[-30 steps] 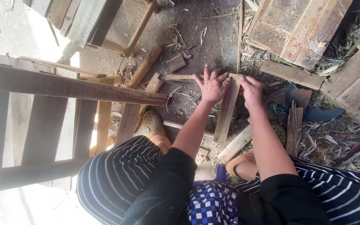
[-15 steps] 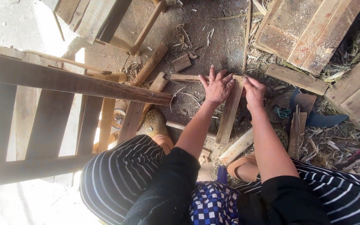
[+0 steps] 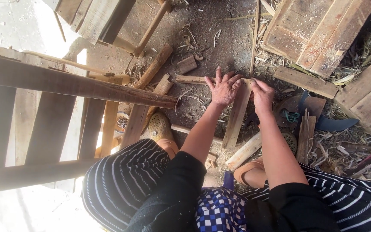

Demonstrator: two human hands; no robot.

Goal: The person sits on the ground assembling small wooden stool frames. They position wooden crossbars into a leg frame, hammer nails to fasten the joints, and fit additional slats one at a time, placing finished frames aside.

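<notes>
I am squatting over a dirt floor strewn with wood scraps. A flat wooden slat (image 3: 237, 118) lies lengthwise in front of me. My left hand (image 3: 223, 88) rests on the slat's far end with fingers spread, palm down. My right hand (image 3: 263, 95) sits at the same end from the right side, fingers curled against the slat's edge and pinching something too small to make out. A thin wooden strip (image 3: 192, 80) runs left from under my left hand.
A dark wooden frame of bars (image 3: 78, 88) stands at left. Boards (image 3: 318, 36) lie stacked at top right. A curved dark blade (image 3: 333, 123) lies at right among straw. Short sticks (image 3: 245, 151) and my sandalled feet (image 3: 160, 126) are close below.
The view has shifted slightly; both hands stay at the slat's far end, the left hand's fingers a little more spread.
</notes>
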